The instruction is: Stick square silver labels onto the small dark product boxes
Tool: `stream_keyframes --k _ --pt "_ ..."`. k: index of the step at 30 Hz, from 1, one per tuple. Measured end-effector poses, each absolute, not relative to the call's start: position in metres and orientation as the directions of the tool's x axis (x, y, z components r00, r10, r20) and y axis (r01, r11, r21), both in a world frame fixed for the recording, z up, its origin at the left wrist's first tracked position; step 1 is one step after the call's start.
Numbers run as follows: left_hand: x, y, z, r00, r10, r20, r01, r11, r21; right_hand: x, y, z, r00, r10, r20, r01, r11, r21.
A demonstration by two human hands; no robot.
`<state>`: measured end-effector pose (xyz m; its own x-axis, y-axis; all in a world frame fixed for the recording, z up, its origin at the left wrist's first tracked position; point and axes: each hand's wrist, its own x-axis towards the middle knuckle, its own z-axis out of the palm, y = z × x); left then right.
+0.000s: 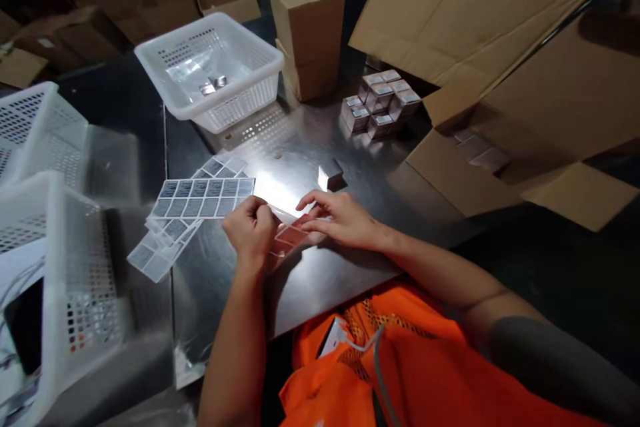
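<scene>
My left hand (253, 230) is closed, thumb against fingers, on the near left part of a sticker sheet (290, 236) that looks reddish, with pale lines between its labels. A whitish strip of it curls up between my hands. At the sheet's right end, my right hand (340, 217) has its thumb and fingertips bent onto it; whether a single label is pinched there I cannot make out. Just beyond that hand a small silvery box (331, 175) sits on the metal table (320, 293). Left of my left hand, several grey label sheets (203, 198) lie overlapped.
A white plastic basket (235, 107) with a few small boxes stands at the back. Stacked small boxes (379, 107) are beside a tall carton (317, 40). At right, an open cardboard box (450, 173) holds more boxes. White perforated baskets (90, 273) line the left.
</scene>
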<state>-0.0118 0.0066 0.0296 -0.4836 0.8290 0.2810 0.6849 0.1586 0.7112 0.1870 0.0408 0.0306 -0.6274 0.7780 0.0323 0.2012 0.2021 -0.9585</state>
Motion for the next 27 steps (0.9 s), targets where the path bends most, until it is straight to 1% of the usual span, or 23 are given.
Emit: stream_keyframes --k 1,2,4,5,6,7,8,9,10,11,13,14,16,17,18,19,21,22,23,24,25,27 --pt "-0.011 0.007 0.029 -0.480 0.832 0.277 0.715 0.188 0.674 0.187 0.037 0.032 -0.623 0.782 0.017 0.265 0.232 -0.936" --pt "-0.010 0.007 0.030 -0.483 0.834 0.266 0.741 0.228 0.631 0.187 0.032 0.033 -0.614 0.788 0.043 0.331 0.306 -0.893" --pt "-0.008 0.007 0.031 -0.504 0.832 0.233 0.780 0.323 0.536 0.187 0.020 0.033 -0.604 0.776 0.182 0.422 0.505 -0.753" --pt "-0.008 0.007 0.031 -0.521 0.826 0.216 0.791 0.372 0.487 0.188 0.015 0.034 -0.610 0.746 0.268 0.433 0.597 -0.676" --pt "-0.008 0.008 0.032 -0.530 0.824 0.200 0.799 0.407 0.442 0.190 0.010 0.035 -0.633 0.689 0.353 0.402 0.683 -0.610" --pt "-0.009 0.008 0.032 -0.528 0.829 0.185 0.810 0.425 0.405 0.194 0.007 0.037 -0.663 0.611 0.432 0.328 0.756 -0.567" --pt "-0.010 0.008 0.033 -0.512 0.841 0.176 0.824 0.422 0.378 0.200 0.006 0.041 -0.681 0.540 0.495 0.236 0.801 -0.550" --pt "-0.011 0.008 0.033 -0.482 0.859 0.174 0.843 0.399 0.362 0.207 0.009 0.045 -0.680 0.498 0.539 0.163 0.818 -0.551" --pt "-0.013 0.008 0.033 -0.440 0.881 0.176 0.862 0.359 0.358 0.215 0.016 0.049 -0.662 0.493 0.564 0.137 0.820 -0.556" --pt "-0.015 0.009 0.033 -0.388 0.904 0.180 0.880 0.304 0.366 0.223 0.028 0.053 -0.639 0.531 0.557 0.168 0.802 -0.573" --pt "-0.017 0.009 0.032 -0.283 0.942 0.182 0.890 0.187 0.416 0.238 0.059 0.056 -0.570 0.688 0.449 0.371 0.703 -0.607" --pt "-0.017 0.009 0.031 -0.233 0.957 0.176 0.880 0.130 0.457 0.243 0.077 0.054 -0.556 0.741 0.377 0.452 0.650 -0.611" --pt "-0.016 0.009 0.030 -0.145 0.976 0.165 0.838 0.032 0.544 0.248 0.111 0.046 -0.559 0.795 0.236 0.516 0.557 -0.651" --pt "-0.015 0.009 0.029 -0.117 0.978 0.171 0.818 -0.003 0.575 0.247 0.124 0.040 -0.568 0.804 0.175 0.513 0.512 -0.688" --pt "-0.013 0.009 0.028 -0.095 0.978 0.185 0.806 -0.033 0.592 0.245 0.134 0.035 -0.571 0.810 0.133 0.479 0.460 -0.748" --pt "-0.013 0.009 0.027 -0.077 0.975 0.208 0.803 -0.063 0.592 0.241 0.140 0.030 -0.573 0.813 0.104 0.407 0.393 -0.825" --pt "-0.011 0.008 0.025 -0.046 0.960 0.277 0.815 -0.125 0.566 0.234 0.141 0.026 -0.592 0.802 0.077 0.159 0.210 -0.965" --pt "-0.011 0.007 0.025 -0.029 0.948 0.317 0.820 -0.159 0.550 0.230 0.138 0.026 -0.617 0.785 0.058 0.016 0.086 -0.996" --pt "-0.011 0.007 0.024 -0.012 0.935 0.353 0.821 -0.193 0.538 0.227 0.135 0.026 -0.654 0.755 0.039 -0.104 -0.039 -0.994" --pt "-0.011 0.006 0.024 0.002 0.922 0.386 0.817 -0.224 0.531 0.225 0.130 0.028 -0.700 0.714 0.026 -0.180 -0.142 -0.973" --pt "-0.011 0.006 0.024 0.011 0.910 0.414 0.812 -0.250 0.528 0.223 0.127 0.029 -0.738 0.675 0.021 -0.229 -0.220 -0.948" --pt "-0.012 0.005 0.024 0.032 0.884 0.466 0.797 -0.304 0.521 0.220 0.121 0.031 -0.791 0.612 0.030 -0.280 -0.317 -0.906"
